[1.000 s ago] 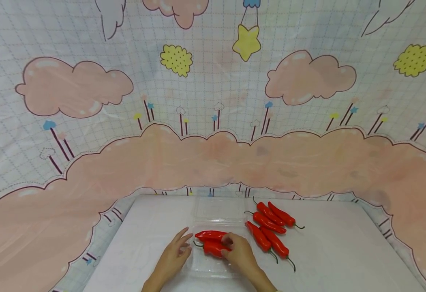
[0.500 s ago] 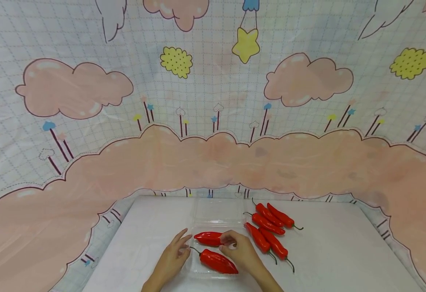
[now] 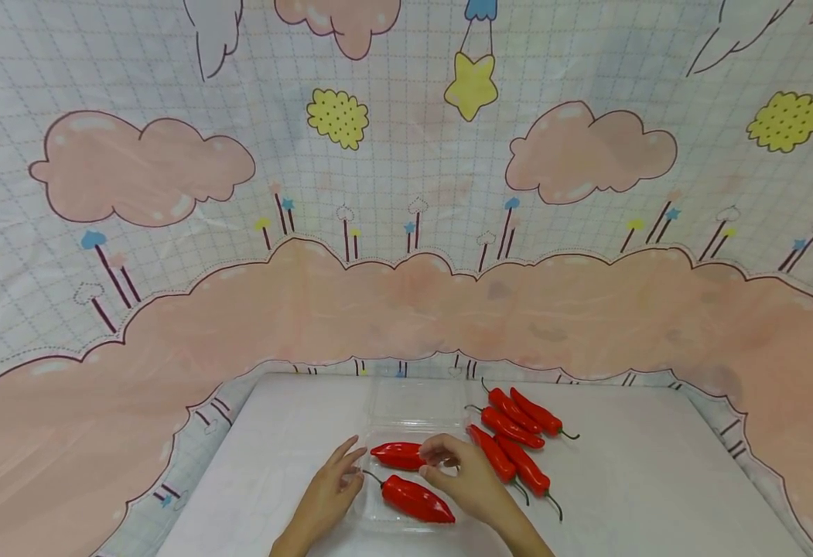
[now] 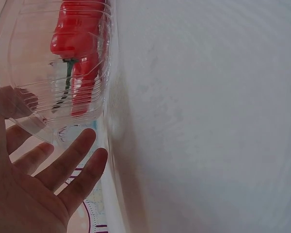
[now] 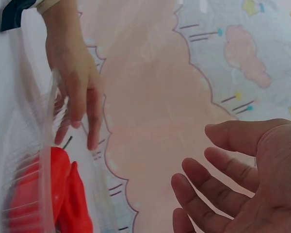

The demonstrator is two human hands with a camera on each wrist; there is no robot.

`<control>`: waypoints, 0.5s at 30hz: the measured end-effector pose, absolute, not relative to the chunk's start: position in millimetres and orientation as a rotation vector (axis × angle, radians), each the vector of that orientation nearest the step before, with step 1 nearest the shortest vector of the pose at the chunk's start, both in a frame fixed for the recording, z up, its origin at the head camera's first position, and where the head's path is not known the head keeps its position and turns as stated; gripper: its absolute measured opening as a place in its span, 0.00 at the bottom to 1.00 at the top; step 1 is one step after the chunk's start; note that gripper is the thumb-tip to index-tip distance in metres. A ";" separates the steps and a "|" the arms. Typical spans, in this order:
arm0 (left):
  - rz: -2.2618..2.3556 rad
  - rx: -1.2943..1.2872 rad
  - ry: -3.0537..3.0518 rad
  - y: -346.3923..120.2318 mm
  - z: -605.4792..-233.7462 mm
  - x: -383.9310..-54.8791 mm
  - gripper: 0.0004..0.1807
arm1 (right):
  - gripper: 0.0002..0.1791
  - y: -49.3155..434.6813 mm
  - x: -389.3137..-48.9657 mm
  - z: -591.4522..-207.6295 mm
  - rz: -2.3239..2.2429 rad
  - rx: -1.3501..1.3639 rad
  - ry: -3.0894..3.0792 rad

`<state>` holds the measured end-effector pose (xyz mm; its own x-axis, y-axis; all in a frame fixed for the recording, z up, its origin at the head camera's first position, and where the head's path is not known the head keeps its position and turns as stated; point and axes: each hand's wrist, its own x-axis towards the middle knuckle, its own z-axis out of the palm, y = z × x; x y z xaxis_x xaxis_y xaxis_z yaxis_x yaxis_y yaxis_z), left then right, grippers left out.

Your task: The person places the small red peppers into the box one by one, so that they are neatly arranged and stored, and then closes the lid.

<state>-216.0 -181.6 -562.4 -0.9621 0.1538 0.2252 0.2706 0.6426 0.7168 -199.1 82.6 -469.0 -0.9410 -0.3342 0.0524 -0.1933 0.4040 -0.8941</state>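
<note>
While two red peppers lie apart in the tray of one clear container, your right hand hides the far one's right end in the head view, its fingers spaced and loosely curved. Your left hand spreads its fingers at the container's left edge; contact is unclear. Five more peppers lie on the white table, to your right.

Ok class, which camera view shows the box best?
The head view: it shows the box with its open lid. Left wrist shows the box's ridged side, closer but cropped; right wrist, only part, at left.
</note>
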 end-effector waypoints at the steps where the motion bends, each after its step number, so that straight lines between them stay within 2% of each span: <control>1: -1.223 -0.354 -2.713 -181.6 -562.4 -215.7 0.22 | 0.15 83.5 -197.6 -467.0 -1.575 -0.480 2.516; 15: -1.192 -0.347 -2.735 -182.6 -563.4 -215.6 0.22 | 0.16 101.5 -184.5 -449.1 -1.570 -0.496 2.583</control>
<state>-215.6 -182.6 -563.4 -0.9639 0.1547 0.2165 0.2640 0.6598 0.7036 -184.5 101.5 -449.1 -0.9446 -0.3128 0.0997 -0.2326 0.4231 -0.8758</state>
